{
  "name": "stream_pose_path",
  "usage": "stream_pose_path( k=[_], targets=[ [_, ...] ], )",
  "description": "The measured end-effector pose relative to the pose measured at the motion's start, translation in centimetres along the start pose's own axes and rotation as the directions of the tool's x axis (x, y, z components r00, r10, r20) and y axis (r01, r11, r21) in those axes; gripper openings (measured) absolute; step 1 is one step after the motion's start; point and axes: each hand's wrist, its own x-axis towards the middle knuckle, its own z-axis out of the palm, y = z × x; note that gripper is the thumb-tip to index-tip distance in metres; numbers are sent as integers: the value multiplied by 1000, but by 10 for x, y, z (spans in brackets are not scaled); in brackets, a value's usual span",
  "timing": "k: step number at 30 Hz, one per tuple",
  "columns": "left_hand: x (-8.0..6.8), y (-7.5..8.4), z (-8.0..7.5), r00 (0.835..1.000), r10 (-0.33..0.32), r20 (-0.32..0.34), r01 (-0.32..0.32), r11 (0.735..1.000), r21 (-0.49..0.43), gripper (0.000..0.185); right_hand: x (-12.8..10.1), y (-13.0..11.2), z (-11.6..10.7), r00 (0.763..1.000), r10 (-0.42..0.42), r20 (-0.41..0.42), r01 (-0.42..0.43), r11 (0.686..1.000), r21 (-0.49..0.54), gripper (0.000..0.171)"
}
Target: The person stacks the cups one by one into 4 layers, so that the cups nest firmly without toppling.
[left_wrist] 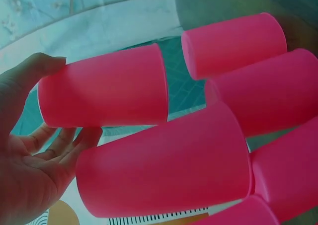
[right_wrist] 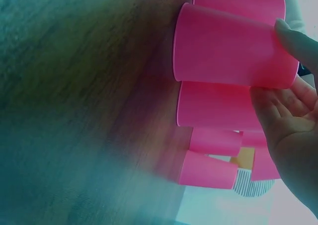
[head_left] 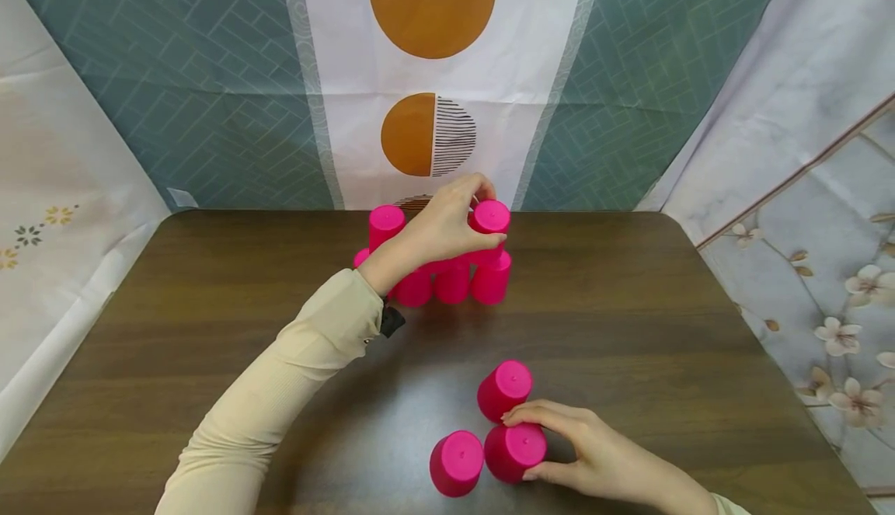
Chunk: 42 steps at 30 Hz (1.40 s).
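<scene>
From the head camera, a dark wooden bench [head_left: 210,305] carries a stack of upside-down pink cups [head_left: 454,282] near its far edge, in front of a patterned curtain [head_left: 433,72]; the bottom row stands on the bench, and two cups sit on top of it, one at the left [head_left: 386,224] and one at the right [head_left: 489,221]; the left hand [head_left: 440,227] reaches over the stack and its fingers curl round the top right cup, grasping it; a beige sleeve [head_left: 280,391] covers that arm; near the front edge three more pink cups stand upside down, close together: a far one [head_left: 505,388], a left one [head_left: 457,462] and a right one [head_left: 515,450]; the right hand [head_left: 594,453] wraps its thumb and fingers round the right cup, which touches the far one.

From the left wrist camera, the left hand [left_wrist: 30,170] pinches a pink cup [left_wrist: 104,93] between thumb and fingers; other cups of the stack [left_wrist: 169,165] crowd just beside it.

From the right wrist camera, the right hand [right_wrist: 293,125] holds a cup [right_wrist: 228,51] standing on the bench [right_wrist: 74,111], a fingertip [right_wrist: 298,41] lying across its side; another cup [right_wrist: 213,106] sits just beside it, and the far stack [right_wrist: 213,158] shows small beyond.
</scene>
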Motion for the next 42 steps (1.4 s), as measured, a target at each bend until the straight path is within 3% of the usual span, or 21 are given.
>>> stream_pose_path(
  k=[12,21,26,33,42],
  targets=[
    [8,-6,-5,986,-28,164,11,994,104,43,1,-1,-2,1000,0,10,-1,1000,16,55],
    [10,-11,-7,979,-83,187,68,994,86,42,1,-1,-1,1000,6,22,-6,999,39,55],
    [11,-9,-8,974,-86,210,65,992,106,45,1,-1,-5,999,13,44,-16,999,48,55],
    [13,-12,-9,976,-92,198,72,992,106,44,2,-4,-7,992,94,86,-101,992,73,52],
    [14,-16,-9,976,-125,177,101,985,139,47,1,-3,-5,996,61,67,-65,997,50,53]
  ],
)
